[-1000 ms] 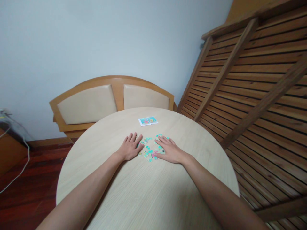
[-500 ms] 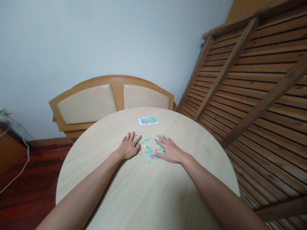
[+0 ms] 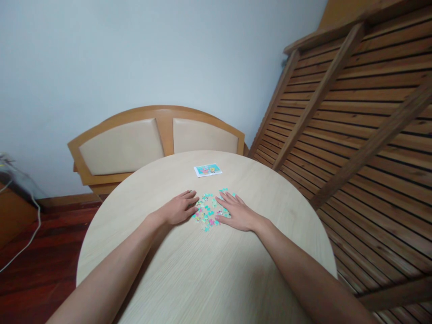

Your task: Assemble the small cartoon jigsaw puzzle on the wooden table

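Note:
Small jigsaw puzzle pieces, mostly turquoise with some pink and yellow, lie loosely scattered on a round, pale wooden table. At the left edge of the scatter is my left hand, palm down with its fingers pointing right and apart. My right hand rests flat at the right side, fingers spread over some of the pieces. Neither hand grips anything. Pieces under the palms are hidden. Beyond the scatter lies a picture card with turquoise artwork and cartoon figures.
A wooden headboard with cream panels stands behind the table against a pale wall. Slatted wooden framing leans along the right side. On the left, a white cable hangs above the dark red floor.
My left hand has turned its fingers toward the right and shifted slightly, and pieces beside it have moved. My right hand stays almost in place.

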{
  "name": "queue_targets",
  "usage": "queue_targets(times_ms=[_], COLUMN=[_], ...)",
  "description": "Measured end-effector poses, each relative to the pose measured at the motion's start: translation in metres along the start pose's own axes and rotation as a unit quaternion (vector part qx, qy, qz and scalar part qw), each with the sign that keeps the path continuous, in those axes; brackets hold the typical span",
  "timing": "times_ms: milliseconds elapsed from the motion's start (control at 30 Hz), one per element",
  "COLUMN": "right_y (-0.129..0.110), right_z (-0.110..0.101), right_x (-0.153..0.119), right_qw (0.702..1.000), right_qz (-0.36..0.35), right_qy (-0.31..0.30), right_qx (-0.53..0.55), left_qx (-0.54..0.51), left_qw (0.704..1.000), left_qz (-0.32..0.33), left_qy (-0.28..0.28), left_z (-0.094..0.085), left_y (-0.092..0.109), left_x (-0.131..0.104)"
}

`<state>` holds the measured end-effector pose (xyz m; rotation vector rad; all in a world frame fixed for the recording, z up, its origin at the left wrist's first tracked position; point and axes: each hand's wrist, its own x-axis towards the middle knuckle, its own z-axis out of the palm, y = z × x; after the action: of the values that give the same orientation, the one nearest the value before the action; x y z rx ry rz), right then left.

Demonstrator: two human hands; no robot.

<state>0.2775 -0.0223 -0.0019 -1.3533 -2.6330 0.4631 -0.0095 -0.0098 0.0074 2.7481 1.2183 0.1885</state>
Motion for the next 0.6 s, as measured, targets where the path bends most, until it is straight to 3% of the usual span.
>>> queue_targets(times_ms=[100, 267, 400, 600], right_y=[-0.001, -0.01, -0.02, -0.034], right_z=[0.001, 0.005, 0.009, 0.012], right_x=[-0.001, -0.003, -0.003, -0.002], right_qw=[1.0, 1.0, 1.0, 0.999], right_qz=[0.006, 0.008, -0.008, -0.042], right_qy=[0.0, 0.001, 0.001, -0.007], right_qx=[-0.005, -0.009, -0.011, -0.011], left_qx=[0.006, -0.002, 0.0, 0.011], left_qw=[0.999, 0.986, 0.984, 0.989], left_qz=[-0.008, -0.138, -0.163, -0.147], left_qy=[-0.032, -0.09, -0.067, -0.008], left_z=[-0.002, 0.01, 0.016, 0.019], left_y=[0.005, 0.023, 0.03, 0.018], left_x=[-0.003, -0.003, 0.002, 0.007])
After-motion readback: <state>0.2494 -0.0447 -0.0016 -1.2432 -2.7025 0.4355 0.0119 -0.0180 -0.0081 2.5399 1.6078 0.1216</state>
